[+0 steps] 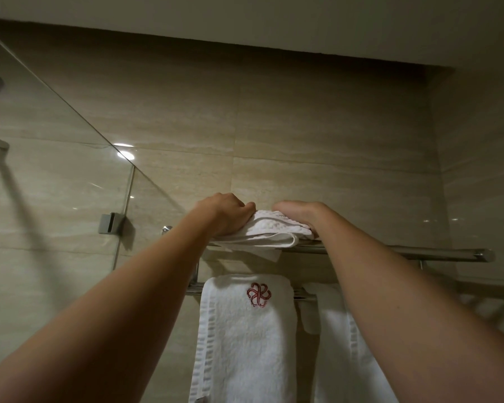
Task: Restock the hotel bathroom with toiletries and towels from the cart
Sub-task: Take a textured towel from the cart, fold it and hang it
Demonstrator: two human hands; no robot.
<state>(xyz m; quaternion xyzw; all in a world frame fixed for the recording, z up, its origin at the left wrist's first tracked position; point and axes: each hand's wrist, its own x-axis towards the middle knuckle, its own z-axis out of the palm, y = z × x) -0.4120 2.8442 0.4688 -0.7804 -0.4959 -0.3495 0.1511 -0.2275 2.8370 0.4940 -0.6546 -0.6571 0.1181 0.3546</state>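
Fingers (246, 209) of the left hand (227, 213) are bent over the top of the folded towel (271, 232) at its left end, clamped down on the cloth. The right hand (297, 215) is set against the towel's right end, but its fingers lie beyond the cloth and I cannot tell whether they are apart or closed.

From the head view, the towel sits on the rack shelf (405, 251) toward the shelf's left end. Its long axis runs along the front rail, and a lower fold droops over that front edge. One hand is at each short end, and neither is nearer than the other.

The towel lies between the hands and the wall, so squaring it probably means an even push from both ends away from the front edge.

Below the shelf hangs an emblem towel (245, 330).
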